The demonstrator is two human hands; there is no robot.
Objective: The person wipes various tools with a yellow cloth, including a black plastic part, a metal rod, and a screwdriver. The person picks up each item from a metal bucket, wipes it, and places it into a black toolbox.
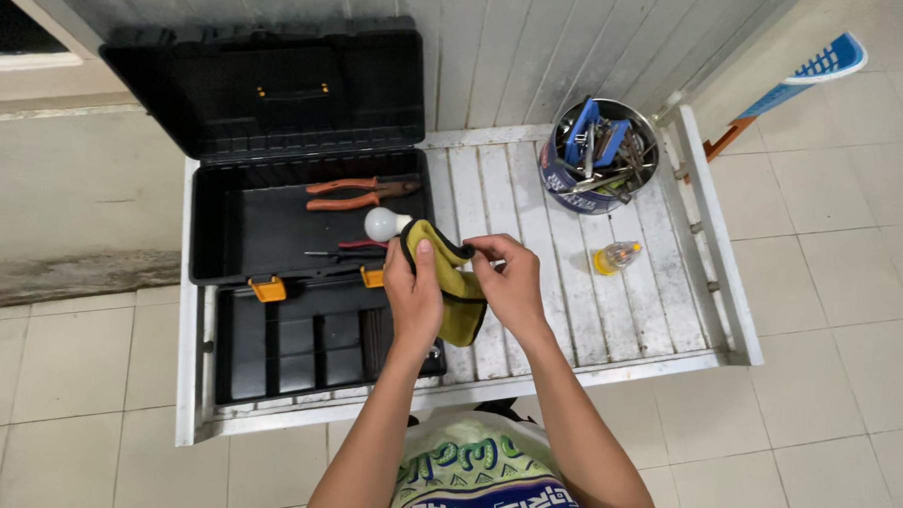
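a: head view, looking down. the left hand [413,295] holds a white light bulb [381,222] wrapped in a yellow cloth [459,296]. fingers are closed around the cloth, thumb on top, and only the round glass end comes out on the left side

b: and the right hand [512,283]?

a: it pinches the upper edge of the cloth between thumb and fingers, closed on the cloth, not on the bulb. both hands are above the white slatted table [569,318], just at the right edge of the open black toolbox [302,249]

b: how will the bulb handle, do you think?

a: i judge it light and fragile, the glass smooth and slippery. better to take it at the base, through the cloth, with soft pressure. the cloth is soft and floppy, its lower part hangs down free

b: what else is near?

a: inside the toolbox lie orange-handled pliers [359,194], and a thin tool with red handle lies just under the bulb. at the back of the table stands a metal tin [597,154] full of tools, and a small yellow bottle [616,257] lies on the slats, well apart from the hands
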